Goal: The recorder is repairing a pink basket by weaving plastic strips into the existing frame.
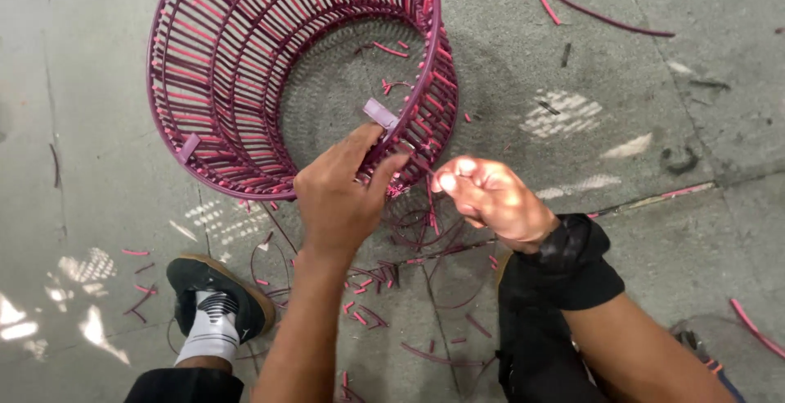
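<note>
Magenta cord wraps the round frame, a drum-shaped basket skeleton lying tipped on the grey concrete floor. Its long axis runs from the lower rim near the person up and away toward the top of the view, and the open mouth faces the camera, so you look straight down inside to bare floor. The top of the frame is cut off by the picture's edge.

The left hand rests on the near rim, fingers curled over the wrapped ribs just below a pale purple tab; the fingertips are tucked behind the cord and hard to make out. The right hand is closed in a fist just beside the rim, pinching what looks like a thin strand running back to the frame, though it is too fine to be sure. A black cuff covers that wrist.

Short cut pink scraps litter the floor below the hands, and a long loose cord lies well apart at the upper right. A black shoe with a white sock sits at lower left.
</note>
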